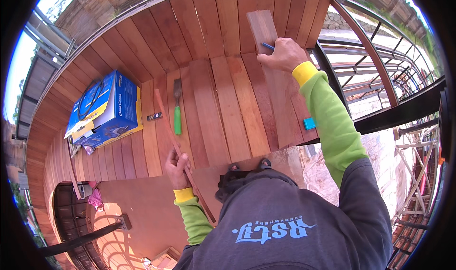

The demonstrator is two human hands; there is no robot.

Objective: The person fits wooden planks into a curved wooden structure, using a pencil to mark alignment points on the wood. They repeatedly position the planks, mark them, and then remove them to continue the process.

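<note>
My left hand (176,170) is closed on a long, thin wooden strip (165,123) that slants over the bench's front edge. At the upper right, my right hand (280,54) grips a loose wooden board (259,24), with a blue pen-like stick (267,46) in the same fingers; its lower end lies over the curved slatted bench (223,108). A chisel with a green handle (177,118) lies right of the strip. A small dark tool (153,116) lies partly beside it. A small teal object (309,123) sits near my right sleeve.
A blue cardboard box (116,113) with a black cable on top stands on the bench at left. Black metal railing (349,56) runs along the right. A white folding metal stand (415,170) is at lower right, a pink bag (96,199) and black bar (85,239) at lower left.
</note>
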